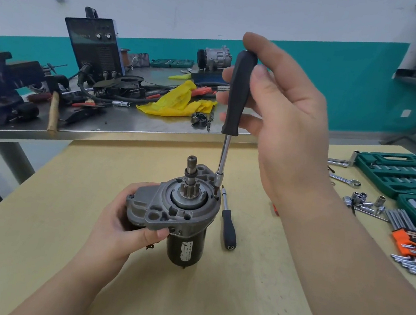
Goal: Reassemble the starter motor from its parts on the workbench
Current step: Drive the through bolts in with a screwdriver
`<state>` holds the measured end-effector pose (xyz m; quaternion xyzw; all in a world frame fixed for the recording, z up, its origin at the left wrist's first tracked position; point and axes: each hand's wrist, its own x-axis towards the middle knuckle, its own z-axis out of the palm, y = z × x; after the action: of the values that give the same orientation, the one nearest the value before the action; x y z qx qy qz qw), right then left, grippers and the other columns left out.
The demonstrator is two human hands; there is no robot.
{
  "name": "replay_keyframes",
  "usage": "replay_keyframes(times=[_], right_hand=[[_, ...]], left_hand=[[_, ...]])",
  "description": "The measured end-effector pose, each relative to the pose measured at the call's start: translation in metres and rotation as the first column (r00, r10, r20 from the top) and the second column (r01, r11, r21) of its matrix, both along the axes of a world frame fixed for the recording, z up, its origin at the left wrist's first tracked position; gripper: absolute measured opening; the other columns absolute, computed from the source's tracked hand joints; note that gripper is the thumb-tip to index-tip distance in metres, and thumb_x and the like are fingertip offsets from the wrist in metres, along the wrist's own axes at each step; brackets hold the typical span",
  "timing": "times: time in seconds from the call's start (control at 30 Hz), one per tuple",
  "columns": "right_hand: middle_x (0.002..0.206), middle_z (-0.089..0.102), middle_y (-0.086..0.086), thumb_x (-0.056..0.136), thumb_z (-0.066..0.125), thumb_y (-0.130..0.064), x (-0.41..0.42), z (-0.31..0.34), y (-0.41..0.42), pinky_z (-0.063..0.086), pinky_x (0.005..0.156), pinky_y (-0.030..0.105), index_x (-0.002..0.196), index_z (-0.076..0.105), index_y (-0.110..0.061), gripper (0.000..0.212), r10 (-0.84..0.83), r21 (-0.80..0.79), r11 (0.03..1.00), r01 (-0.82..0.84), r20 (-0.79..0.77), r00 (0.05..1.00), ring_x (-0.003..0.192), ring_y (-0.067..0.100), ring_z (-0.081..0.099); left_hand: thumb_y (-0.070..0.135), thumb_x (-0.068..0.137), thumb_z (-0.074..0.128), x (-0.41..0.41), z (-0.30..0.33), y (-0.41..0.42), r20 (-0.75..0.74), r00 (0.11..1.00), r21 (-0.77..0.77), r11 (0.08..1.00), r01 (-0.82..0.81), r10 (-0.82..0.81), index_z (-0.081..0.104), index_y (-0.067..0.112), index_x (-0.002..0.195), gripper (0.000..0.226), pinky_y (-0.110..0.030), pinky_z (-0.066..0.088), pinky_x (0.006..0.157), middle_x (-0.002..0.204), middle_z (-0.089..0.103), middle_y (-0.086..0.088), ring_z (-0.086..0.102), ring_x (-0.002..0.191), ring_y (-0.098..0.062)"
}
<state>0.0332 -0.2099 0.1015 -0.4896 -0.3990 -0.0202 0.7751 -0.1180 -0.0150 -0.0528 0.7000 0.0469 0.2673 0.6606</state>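
Grey-nosed, black-bodied starter motor (181,212), upright, pinion uppermost.

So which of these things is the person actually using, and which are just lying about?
In use: starter motor, held by the left hand; black-handled driver, gripped by the right hand.

Lying about: spare driver, hex keys, socket set, loose sockets, spanner.

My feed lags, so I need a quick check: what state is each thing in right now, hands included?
Starter motor: upright on the wooden table, pinion up.
Left hand: grips the motor housing.
Right hand: holds the driver handle.
Driver: near upright, tip at a screw on the housing flange.
Spare driver: lying on the table.
Socket case: open.
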Motion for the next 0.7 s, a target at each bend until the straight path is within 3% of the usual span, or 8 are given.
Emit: replay_keyframes(times=[0.1,0.27,0.37,0.47,0.53,0.7], right_hand=[[0.108,0.075,0.017,0.112,0.051,-0.011,-0.0015,0.0002,-0.0019,0.067,0.08,0.049,0.139,0.062,-0.026,0.034,-0.002,-0.015,1.0,0.003,0.033,0.999,0.087,0.031,0.077],[0.099,0.07,-0.002,0.103,0.068,-0.013,0.0,0.0011,0.001,0.065,0.086,0.053,0.131,0.066,-0.032,0.034,-0.088,-0.029,0.995,0.09,0.081,0.993,0.091,0.027,0.071],[0.107,0.073,0.013,0.109,0.058,-0.016,0.0011,-0.0002,0.0009,0.065,0.087,0.054,0.132,0.07,-0.025,0.028,-0.021,-0.004,1.0,0.021,0.013,1.0,0.1,0.04,0.071],[0.113,0.074,0.021,0.112,0.05,-0.012,-0.0002,0.0002,-0.001,0.066,0.078,0.043,0.135,0.069,-0.022,0.032,0.028,0.004,1.0,-0.028,-0.027,0.999,0.089,0.036,0.076],[0.109,0.073,0.021,0.11,0.055,-0.01,-0.0011,0.0011,-0.0015,0.067,0.077,0.045,0.135,0.067,-0.024,0.032,0.009,-0.009,1.0,-0.009,0.007,1.0,0.086,0.03,0.075],[0.099,0.069,0.002,0.104,0.066,-0.013,-0.001,0.0019,0.0007,0.065,0.084,0.053,0.131,0.07,-0.029,0.031,-0.056,-0.01,0.998,0.056,0.042,0.998,0.096,0.036,0.07]], left_hand=[[0.048,0.064,0.103,0.0002,0.0002,-0.0007,0.001,1.0,0.001,1.0,-0.001,0.001,0.068,0.024,0.133,0.081,-0.037,0.064,0.085,0.126,0.075,-0.014,0.073,0.115,-0.036],[0.048,0.064,0.102,-0.0001,0.0011,-0.0007,-0.004,1.0,0.0,1.0,-0.003,0.003,0.067,0.023,0.134,0.082,-0.038,0.063,0.084,0.126,0.075,-0.015,0.072,0.114,-0.037],[0.046,0.066,0.102,0.0,0.0009,-0.0005,0.002,1.0,-0.001,1.0,0.012,-0.012,0.066,0.022,0.136,0.082,-0.037,0.063,0.089,0.128,0.075,-0.014,0.072,0.117,-0.036],[0.045,0.068,0.102,0.0004,0.0003,0.0,0.001,1.0,0.0,1.0,0.019,-0.019,0.066,0.021,0.136,0.081,-0.033,0.061,0.091,0.129,0.074,-0.014,0.072,0.119,-0.035],[0.045,0.067,0.102,0.0004,-0.0007,0.0007,-0.006,1.0,-0.001,1.0,0.011,-0.011,0.065,0.02,0.137,0.083,-0.034,0.061,0.089,0.128,0.075,-0.014,0.072,0.117,-0.035],[0.048,0.064,0.103,0.0,-0.0013,0.0017,-0.024,1.0,0.005,1.0,-0.013,0.014,0.065,0.019,0.137,0.088,-0.031,0.061,0.074,0.124,0.075,-0.014,0.074,0.107,-0.027]])
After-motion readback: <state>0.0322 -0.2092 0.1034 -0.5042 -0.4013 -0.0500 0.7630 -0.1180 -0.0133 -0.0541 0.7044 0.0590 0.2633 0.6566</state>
